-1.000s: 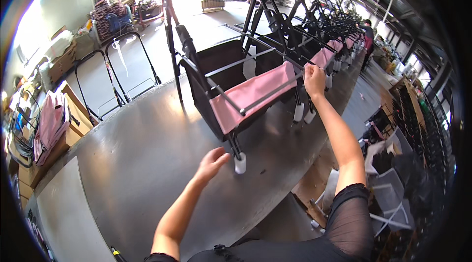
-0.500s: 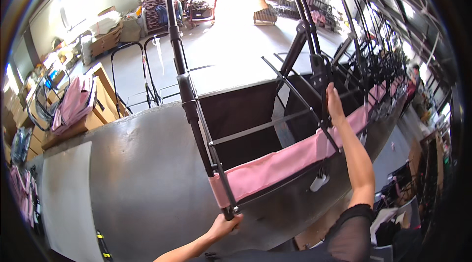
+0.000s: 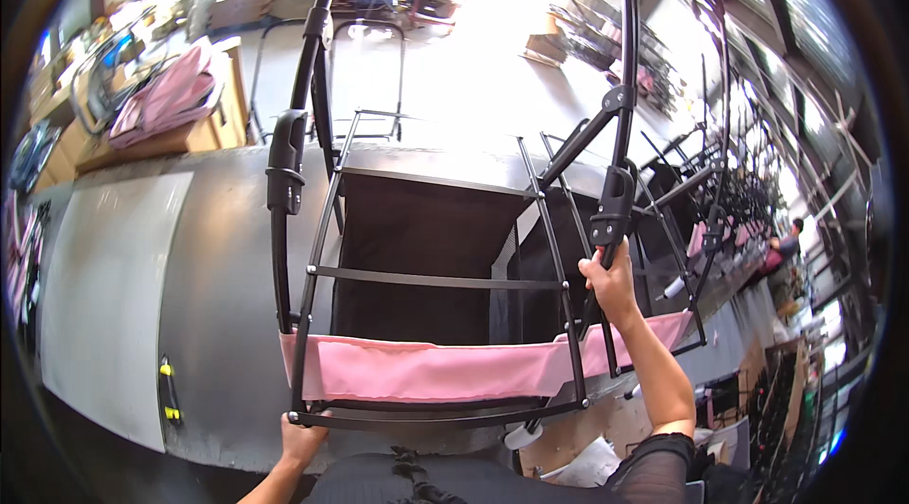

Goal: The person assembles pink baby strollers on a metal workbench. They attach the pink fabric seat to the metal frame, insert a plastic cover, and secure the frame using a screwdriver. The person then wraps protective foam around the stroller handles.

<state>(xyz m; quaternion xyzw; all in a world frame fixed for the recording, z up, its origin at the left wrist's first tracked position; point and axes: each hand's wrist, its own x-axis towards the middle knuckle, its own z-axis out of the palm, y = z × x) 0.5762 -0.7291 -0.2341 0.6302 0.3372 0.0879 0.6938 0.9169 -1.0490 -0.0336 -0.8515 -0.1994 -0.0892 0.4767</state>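
A black tubular stroller frame [image 3: 436,283] stands over the metal workbench in front of me. A pink fabric band [image 3: 436,370] runs along its near side, and a black fabric panel [image 3: 417,229] lies behind that. My left hand [image 3: 303,442] is closed on the frame's lower left corner, its fingers partly hidden under the tube. My right hand [image 3: 615,288] wraps round the right upright, just below a black plastic joint [image 3: 612,206]. A matching joint [image 3: 285,163] sits on the left upright. Below the near bar a white wheel-like part [image 3: 523,435] shows.
More black frames [image 3: 724,173] with pink bands line the bench to the right, where a person [image 3: 786,241] works farther off. Cardboard boxes with pink folded fabric [image 3: 170,97] stand at the left. A black and yellow tool [image 3: 169,390] lies on the metal bench [image 3: 218,286].
The frame has swung round so its pink side faces me squarely, and its left end has shifted left with my left hand. My right hand still grips the right upright, lower in view.
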